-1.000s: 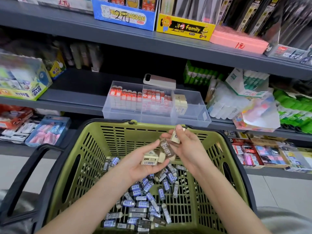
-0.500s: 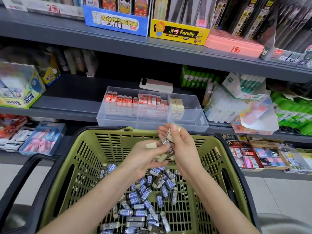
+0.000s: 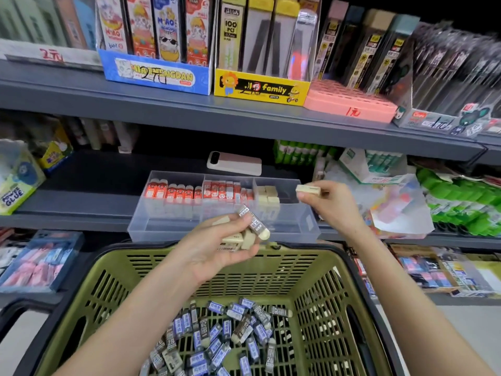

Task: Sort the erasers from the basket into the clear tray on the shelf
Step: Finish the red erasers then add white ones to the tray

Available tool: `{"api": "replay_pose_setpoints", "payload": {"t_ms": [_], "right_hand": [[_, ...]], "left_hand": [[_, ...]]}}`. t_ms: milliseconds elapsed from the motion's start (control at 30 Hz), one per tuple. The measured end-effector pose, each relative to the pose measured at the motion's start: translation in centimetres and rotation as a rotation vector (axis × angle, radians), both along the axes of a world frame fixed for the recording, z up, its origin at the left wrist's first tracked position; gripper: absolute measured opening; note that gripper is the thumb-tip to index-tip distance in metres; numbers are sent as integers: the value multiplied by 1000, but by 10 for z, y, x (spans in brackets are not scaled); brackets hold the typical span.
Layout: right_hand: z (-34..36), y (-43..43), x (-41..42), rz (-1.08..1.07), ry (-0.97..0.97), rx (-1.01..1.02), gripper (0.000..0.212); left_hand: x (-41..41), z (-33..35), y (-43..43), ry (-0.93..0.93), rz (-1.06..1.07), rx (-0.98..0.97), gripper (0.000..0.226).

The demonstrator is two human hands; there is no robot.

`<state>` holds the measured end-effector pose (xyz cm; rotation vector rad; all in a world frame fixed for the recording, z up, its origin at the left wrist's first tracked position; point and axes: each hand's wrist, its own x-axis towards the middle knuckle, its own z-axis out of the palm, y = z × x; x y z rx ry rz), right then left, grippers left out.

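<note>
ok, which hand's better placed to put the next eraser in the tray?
Right. The right hand pinches one beige eraser at the clear tray's right end, beside the beige stack. The left hand holds several erasers lower, near the basket rim.

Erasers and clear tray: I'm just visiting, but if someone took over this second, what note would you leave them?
Left hand: grips a handful of cream and dark-sleeved erasers above the olive-green plastic basket.
Right hand: pinches one cream rectangular eraser near the right end of the clear plastic tray on the grey shelf.
Done: red-sleeved erasers stand in the tray's left and middle compartments; a few cream blocks in the right one.
Left: place the held ones, then sort the pile of blue- and dark-sleeved erasers in the basket.
</note>
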<state>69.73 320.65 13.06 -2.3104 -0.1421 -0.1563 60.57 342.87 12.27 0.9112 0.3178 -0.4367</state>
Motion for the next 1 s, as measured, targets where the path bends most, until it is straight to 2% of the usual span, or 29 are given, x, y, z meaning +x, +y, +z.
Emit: {"api": "replay_pose_setpoints", "payload": {"t_ms": [67,200,300,467,633,767,867,933,1000], "right_hand": [[-1,-3,18,88,17,-241,22],[-1,0,38,92,18,-417,27],[2,3,47,77,-55,-639,28],[-3,13,54,217,41,-744,23],[-13,14,53,324,124,-708,28],[-22,9,47,264,91,-654,34],[-20,9,33,144,-123,-612,29],[-12,17,13,150,-230,-369,27],[-3,27,-11,263,-176,-148,33]], "left_hand": [[6,2,0,-2,4,-18,3],[14,4,0,8,5,-44,4],[19,3,0,10,1,-48,5],[28,-1,1,7,12,-35,6],[32,-5,3,22,-2,-44,10],[33,-6,3,29,-1,-50,14],[34,-5,1,44,9,-59,14],[35,-5,-1,52,23,-70,10],[36,-5,-3,57,34,-74,8]]}}
